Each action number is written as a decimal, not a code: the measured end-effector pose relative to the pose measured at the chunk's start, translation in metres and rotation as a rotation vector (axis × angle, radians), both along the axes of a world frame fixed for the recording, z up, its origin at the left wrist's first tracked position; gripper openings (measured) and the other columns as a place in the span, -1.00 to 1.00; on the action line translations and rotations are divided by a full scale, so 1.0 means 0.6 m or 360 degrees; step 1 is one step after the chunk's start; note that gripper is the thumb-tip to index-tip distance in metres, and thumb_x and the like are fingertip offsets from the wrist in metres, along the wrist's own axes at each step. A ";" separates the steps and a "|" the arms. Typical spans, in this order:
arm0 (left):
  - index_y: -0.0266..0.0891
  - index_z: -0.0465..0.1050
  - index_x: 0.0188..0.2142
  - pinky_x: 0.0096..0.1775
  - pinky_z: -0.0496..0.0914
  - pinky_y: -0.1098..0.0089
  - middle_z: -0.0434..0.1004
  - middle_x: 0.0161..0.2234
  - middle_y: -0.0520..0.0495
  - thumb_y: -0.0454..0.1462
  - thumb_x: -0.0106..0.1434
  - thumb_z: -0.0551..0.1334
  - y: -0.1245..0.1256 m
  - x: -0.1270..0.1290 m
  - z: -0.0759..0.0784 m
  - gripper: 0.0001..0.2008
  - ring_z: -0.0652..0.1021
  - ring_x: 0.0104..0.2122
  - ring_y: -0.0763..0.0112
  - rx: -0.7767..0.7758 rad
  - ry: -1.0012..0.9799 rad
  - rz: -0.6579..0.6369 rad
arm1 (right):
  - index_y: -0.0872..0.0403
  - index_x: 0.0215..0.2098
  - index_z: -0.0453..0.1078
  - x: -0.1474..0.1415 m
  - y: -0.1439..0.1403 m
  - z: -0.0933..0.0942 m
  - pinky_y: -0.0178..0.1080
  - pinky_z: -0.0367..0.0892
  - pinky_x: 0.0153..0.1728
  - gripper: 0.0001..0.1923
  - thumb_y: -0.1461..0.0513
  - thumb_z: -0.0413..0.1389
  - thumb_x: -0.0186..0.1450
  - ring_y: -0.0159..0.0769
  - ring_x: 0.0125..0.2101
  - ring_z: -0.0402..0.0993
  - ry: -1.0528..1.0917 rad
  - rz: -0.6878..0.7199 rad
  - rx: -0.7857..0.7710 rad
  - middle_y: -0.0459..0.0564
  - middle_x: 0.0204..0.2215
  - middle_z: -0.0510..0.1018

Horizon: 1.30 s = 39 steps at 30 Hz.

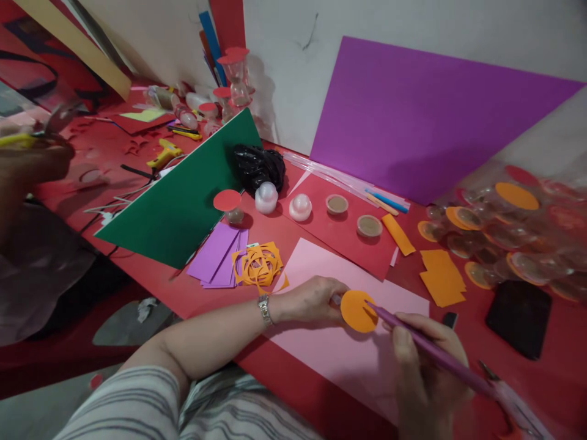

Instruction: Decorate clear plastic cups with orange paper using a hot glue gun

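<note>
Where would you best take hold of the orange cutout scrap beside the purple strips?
Pinch the orange scrap at its outer frame on the near edge, coming from above. It lies flat and full of holes, so its thin inner strips would likely tear. The purple strips crowd its left.

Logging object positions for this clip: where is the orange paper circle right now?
In the head view, low and just right of centre, the orange circle lies on the pink sheet, pinned by the left hand, with the purple pencil in the right hand touching its right edge.

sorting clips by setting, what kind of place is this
Probably a paper-craft workspace at home or in a small workshop. Coloured sheets lean by the wall, such as the purple sheet; orange scraps lie cut on the red table; the left hand holds an orange disc.
</note>
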<state>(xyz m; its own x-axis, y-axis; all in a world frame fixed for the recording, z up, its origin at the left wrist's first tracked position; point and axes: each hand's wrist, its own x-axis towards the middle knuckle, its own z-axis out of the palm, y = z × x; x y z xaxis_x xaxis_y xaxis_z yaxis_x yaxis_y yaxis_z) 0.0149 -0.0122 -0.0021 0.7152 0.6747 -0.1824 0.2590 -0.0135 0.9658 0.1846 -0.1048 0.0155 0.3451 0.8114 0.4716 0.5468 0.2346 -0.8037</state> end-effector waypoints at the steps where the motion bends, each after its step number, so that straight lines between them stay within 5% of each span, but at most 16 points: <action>1: -0.33 0.51 -0.24 -0.37 0.27 0.52 0.47 -0.40 0.07 -0.28 0.15 0.40 0.002 -0.002 0.001 -0.80 0.41 -0.42 0.53 0.0002 0.0007 -0.0019 | 0.07 -0.25 0.48 0.002 -0.001 -0.001 -0.37 0.40 -0.54 -0.88 0.18 0.22 0.31 -0.37 -0.54 0.51 0.0027 -0.0033 -0.0020 -0.07 -0.46 0.57; 8: -0.34 0.55 -0.16 -0.37 0.29 0.54 0.51 -0.36 0.02 -0.26 0.16 0.40 0.009 -0.007 0.002 -0.74 0.44 -0.39 0.50 -0.0024 0.0076 -0.0058 | 0.07 -0.28 0.50 0.007 -0.002 -0.001 -0.36 0.40 -0.60 -0.87 0.16 0.22 0.30 -0.36 -0.58 0.49 0.0041 0.0019 -0.0155 -0.06 -0.48 0.57; 18: -0.33 0.55 -0.23 -0.41 0.24 0.54 0.44 -0.44 0.10 -0.29 0.13 0.40 0.004 -0.004 0.001 -0.78 0.36 -0.46 0.56 -0.0023 0.0078 -0.0003 | 0.04 -0.30 0.48 0.000 0.009 -0.016 -0.38 0.41 -0.55 -0.92 0.21 0.17 0.35 -0.37 -0.54 0.52 -0.0229 0.0117 -0.0036 -0.08 -0.46 0.59; 29: -0.34 0.54 -0.16 -0.47 0.24 0.57 0.46 -0.42 0.07 -0.26 0.15 0.39 0.007 -0.005 0.003 -0.73 0.37 -0.49 0.57 -0.0181 0.0067 -0.0050 | 0.02 -0.39 0.41 -0.033 -0.006 0.022 -0.35 0.21 -0.60 -0.83 0.19 0.09 0.36 -0.45 -0.64 0.32 -0.0055 0.0075 -0.0229 -0.16 -0.55 0.48; 39: -0.31 0.56 -0.14 -0.46 0.24 0.57 0.45 -0.43 0.08 -0.24 0.14 0.40 0.008 -0.004 0.008 -0.70 0.34 -0.49 0.57 -0.0205 0.0141 -0.0067 | 0.06 -0.36 0.47 0.005 0.014 -0.001 -0.34 0.35 -0.59 -0.85 0.16 0.16 0.32 -0.35 -0.57 0.48 -0.0209 0.0038 -0.0069 -0.06 -0.51 0.56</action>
